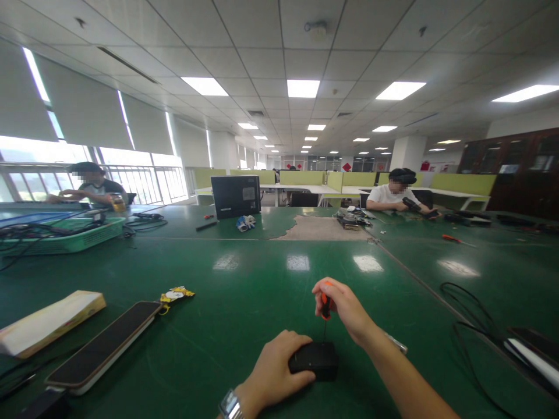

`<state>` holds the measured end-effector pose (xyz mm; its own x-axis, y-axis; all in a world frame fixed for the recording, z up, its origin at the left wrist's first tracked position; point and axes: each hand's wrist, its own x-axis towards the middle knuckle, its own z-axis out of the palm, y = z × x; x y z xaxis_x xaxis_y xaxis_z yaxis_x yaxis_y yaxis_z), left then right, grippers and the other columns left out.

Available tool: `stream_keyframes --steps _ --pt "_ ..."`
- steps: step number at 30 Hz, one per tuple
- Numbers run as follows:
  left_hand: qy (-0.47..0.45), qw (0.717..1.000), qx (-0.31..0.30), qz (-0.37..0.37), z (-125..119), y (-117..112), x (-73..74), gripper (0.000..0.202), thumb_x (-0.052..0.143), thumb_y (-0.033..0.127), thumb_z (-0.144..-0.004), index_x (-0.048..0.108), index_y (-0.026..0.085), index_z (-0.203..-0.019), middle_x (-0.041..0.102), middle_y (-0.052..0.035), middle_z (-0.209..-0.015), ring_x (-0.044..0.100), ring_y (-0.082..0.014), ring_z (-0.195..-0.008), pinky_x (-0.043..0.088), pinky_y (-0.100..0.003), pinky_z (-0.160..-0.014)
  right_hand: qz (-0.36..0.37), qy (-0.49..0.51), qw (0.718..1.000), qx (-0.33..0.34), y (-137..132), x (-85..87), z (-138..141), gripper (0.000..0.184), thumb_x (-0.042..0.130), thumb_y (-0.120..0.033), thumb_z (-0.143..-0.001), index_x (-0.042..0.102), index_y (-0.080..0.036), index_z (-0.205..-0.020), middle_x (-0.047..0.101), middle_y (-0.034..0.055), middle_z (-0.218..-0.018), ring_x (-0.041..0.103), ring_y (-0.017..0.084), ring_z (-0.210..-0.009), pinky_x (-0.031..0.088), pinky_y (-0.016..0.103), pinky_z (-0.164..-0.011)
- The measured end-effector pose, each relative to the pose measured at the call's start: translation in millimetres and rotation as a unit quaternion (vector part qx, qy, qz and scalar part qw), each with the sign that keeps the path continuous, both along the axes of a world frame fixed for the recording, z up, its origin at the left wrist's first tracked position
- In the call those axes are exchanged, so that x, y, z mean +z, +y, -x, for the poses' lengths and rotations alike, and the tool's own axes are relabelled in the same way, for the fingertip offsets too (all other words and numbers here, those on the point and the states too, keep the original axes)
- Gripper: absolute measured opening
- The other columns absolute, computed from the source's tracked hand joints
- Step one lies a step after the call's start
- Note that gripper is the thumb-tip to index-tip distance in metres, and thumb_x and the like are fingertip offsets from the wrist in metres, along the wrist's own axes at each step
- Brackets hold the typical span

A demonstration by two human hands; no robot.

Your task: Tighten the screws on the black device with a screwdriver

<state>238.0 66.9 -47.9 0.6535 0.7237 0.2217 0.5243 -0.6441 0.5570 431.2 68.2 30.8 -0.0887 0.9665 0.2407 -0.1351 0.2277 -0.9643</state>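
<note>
Black box, one: lying on the green tabletop directly in front of the wearer, its left end in the left hand. Left hand: grasping, thumb along the near side, fingers over the top and far edge, a hold that seems meant to keep the box from sliding or turning; metal watch at the wrist. Screwdriver, one, orange and black: held nearly upright above the box in the right hand, fingers curled about the handle, shaft pointing down, presumably so that turning and pressure run straight along it. Whether the tip sits in a screw cannot be made out at this size. Right forearm: angled in from the right, which leaves the box top visible between the hands. Silvery item, one: just beyond the right forearm, partly hidden. Phone, one, lying flat, left of the left hand, with a yellow charm at its far end; long pale box farther left; both apparently set aside to leave working room. Black cable: looped loosely to the right of the right hand, apart from the box. Second screwdriver: well beyond the right hand, lying loose.
</note>
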Motion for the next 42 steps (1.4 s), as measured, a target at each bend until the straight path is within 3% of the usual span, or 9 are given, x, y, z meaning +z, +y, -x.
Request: stream_keyframes --steps 3,9,15,22,34,39,42 --pt "-0.017 1.000 0.001 -0.010 1 0 -2.7 0.050 0.070 0.028 -0.073 0.057 0.029 -0.121 0.064 -0.0027 -0.108 0.057 -0.0227 -0.098 0.045 -0.031 -0.088 -0.023 0.070 0.997 -0.007 -1 -1.2 2 0.025 0.057 -0.041 -0.083 0.058 -0.018 -0.073 0.049 -0.0056 -0.052 0.047 0.009 -0.045 0.040 0.023 -0.049" --pt "-0.036 0.999 0.013 -0.023 -2 0 -6.1 0.045 0.069 0.024 -0.074 0.061 0.027 -0.119 0.066 -0.0039 -0.110 0.058 -0.0243 -0.099 0.044 -0.034 -0.091 -0.023 0.237 0.971 -0.001 -6 -0.8 6 0.033 0.056 -0.043 -0.083 0.050 -0.020 -0.061 0.030 -0.0099 -0.039 0.019 0.005 -0.034 0.021 0.017 -0.033" --pt "-0.055 0.998 0.010 -0.021 -5 1 -5.8 0.040 0.068 0.025 -0.080 0.061 0.028 -0.120 0.065 -0.0027 -0.114 0.058 -0.0230 -0.103 0.044 -0.032 -0.094 -0.068 0.292 0.954 -0.018 -9 -2.5 18 0.032 0.055 -0.040 -0.084 0.049 -0.021 -0.059 0.034 -0.0075 -0.041 0.027 0.007 -0.037 0.028 0.019 -0.037" --pt "-0.042 0.999 -0.006 -0.023 -3 0 -1.1 0.038 0.068 0.026 -0.083 0.062 0.030 -0.121 0.064 -0.0022 -0.113 0.057 -0.0217 -0.102 0.045 -0.030 -0.091 -0.050 0.250 0.967 0.010 -11 -14.9 27 0.031 0.056 -0.038 -0.083 0.051 -0.020 -0.058 0.031 -0.0089 -0.038 0.021 0.005 -0.033 0.018 0.017 -0.033" --pt "-0.035 0.999 -0.008 -0.030 -2 0 -2.1 0.037 0.068 0.026 -0.084 0.063 0.035 -0.119 0.064 0.0006 -0.113 0.058 -0.0204 -0.101 0.047 -0.028 -0.090 -0.057 0.233 0.970 0.032 -9 -26.7 33 0.031 0.055 -0.038 -0.084 0.050 -0.019 -0.060 0.031 -0.0099 -0.038 0.021 0.004 -0.033 0.019 0.016 -0.033" --pt "-0.033 0.999 -0.006 -0.031 -2 1 -3.6 0.036 0.069 0.025 -0.084 0.064 0.034 -0.118 0.063 0.0009 -0.116 0.058 -0.0204 -0.104 0.046 -0.029 -0.092 -0.054 0.238 0.969 0.045 -9 -22.2 34 0.020 0.063 -0.033 -0.080 0.050 -0.020 -0.071 0.048 -0.0064 -0.060 0.037 0.005 -0.042 0.029 0.017 -0.038" --pt "-0.035 0.999 -0.007 -0.031 -2 2 -5.1 0.036 0.069 0.025 -0.084 0.063 0.034 -0.119 0.063 0.0008 -0.117 0.058 -0.0203 -0.105 0.046 -0.029 -0.093 -0.056 0.259 0.964 0.028 -8 -19.7 33 0.021 0.069 -0.029 -0.075 0.050 -0.020 -0.075 0.049 -0.0061 -0.068 0.044 0.006 -0.052 0.037 0.018 -0.046"
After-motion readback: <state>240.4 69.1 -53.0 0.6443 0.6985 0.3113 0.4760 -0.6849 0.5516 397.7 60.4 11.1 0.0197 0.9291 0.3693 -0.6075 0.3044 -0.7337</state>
